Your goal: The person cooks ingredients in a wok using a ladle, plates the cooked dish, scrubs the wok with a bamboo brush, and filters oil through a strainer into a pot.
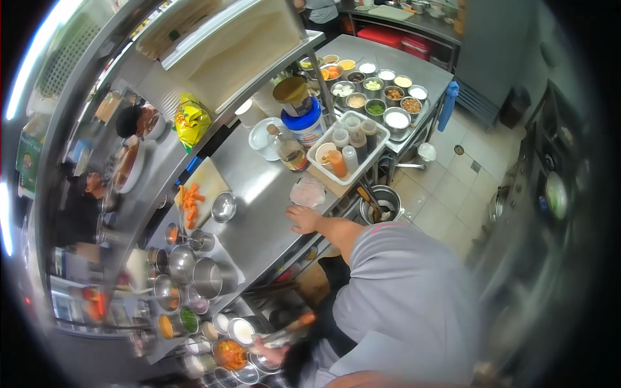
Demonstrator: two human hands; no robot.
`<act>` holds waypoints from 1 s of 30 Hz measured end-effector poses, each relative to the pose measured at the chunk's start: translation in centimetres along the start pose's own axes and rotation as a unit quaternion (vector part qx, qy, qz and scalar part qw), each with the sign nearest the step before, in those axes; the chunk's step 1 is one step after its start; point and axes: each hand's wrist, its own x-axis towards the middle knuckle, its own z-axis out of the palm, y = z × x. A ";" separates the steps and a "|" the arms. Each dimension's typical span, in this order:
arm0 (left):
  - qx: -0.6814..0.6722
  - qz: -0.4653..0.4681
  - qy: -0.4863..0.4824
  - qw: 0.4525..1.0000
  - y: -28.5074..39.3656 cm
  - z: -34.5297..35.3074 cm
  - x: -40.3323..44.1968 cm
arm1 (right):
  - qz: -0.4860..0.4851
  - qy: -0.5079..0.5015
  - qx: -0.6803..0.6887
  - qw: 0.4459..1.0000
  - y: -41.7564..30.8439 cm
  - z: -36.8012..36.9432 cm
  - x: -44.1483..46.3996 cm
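Observation:
My right hand [304,220] lies palm down near the steel table's [259,213] front edge, fingers apart and nothing in them. Just beyond its fingertips is a flat, pale pink piece [308,193], perhaps raw meat. My left hand [272,352] is low in the view among bowls, beside one of white contents [242,331]. Its fingers are blurred and partly hidden, so its grip is unclear. A metal tool with an orange-brown handle [304,319] is close above it. Cut orange pieces [191,204] rest on a cutting board [208,178] beside a small steel bowl [224,207].
A tray of squeeze bottles [349,139], a glass bottle [289,152] and a blue-lidded tub [304,123] stand beyond my right hand. Ingredient bowls [396,118] fill the far end. Steel pots [210,277] crowd the left. Other people [84,200] are behind the shelf.

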 end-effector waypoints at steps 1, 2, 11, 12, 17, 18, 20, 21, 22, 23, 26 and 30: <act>0.004 0.000 -0.002 1.000 -0.1 0.0 0.2 | 0.004 -0.012 0.008 1.000 0.1 0.1 0.0; 0.017 0.016 -0.022 0.999 -0.1 0.2 0.5 | 0.008 -0.023 0.016 1.000 0.2 0.2 0.1; -0.049 0.029 -0.047 0.997 0.2 2.0 -0.4 | 0.116 -0.136 -0.036 0.983 -2.5 2.1 4.1; -0.051 0.042 -0.035 0.997 0.4 2.7 -1.5 | 0.099 -0.126 -0.037 0.986 -2.5 2.6 4.7; -0.119 0.078 -0.036 0.989 0.2 2.4 -0.9 | 0.041 -0.136 -0.010 0.990 -4.9 2.8 11.0; -0.125 0.091 -0.026 0.988 0.5 3.1 -1.8 | 0.029 -0.131 -0.013 0.991 -5.3 3.0 12.7; -0.130 0.096 0.002 0.987 0.4 3.0 -2.1 | 0.010 -0.136 -0.012 0.991 -5.7 4.2 15.9; -0.129 0.100 0.014 0.986 0.4 3.0 -2.2 | 0.000 -0.113 -0.020 0.993 -5.7 5.0 17.9; -0.133 0.102 0.026 0.985 0.4 3.0 -2.1 | -0.009 -0.090 -0.027 0.996 -5.9 5.6 19.6; -0.143 0.097 0.035 0.984 0.2 2.9 -2.1 | -0.018 -0.098 -0.022 0.995 -6.0 6.0 21.2; -0.165 0.093 0.068 0.979 -0.4 2.7 -2.2 | -0.037 -0.155 -0.070 0.985 -5.9 6.9 25.0; -0.196 0.093 0.120 0.969 -0.5 3.9 -3.2 | -0.132 -0.129 -0.143 0.972 -4.3 10.3 29.0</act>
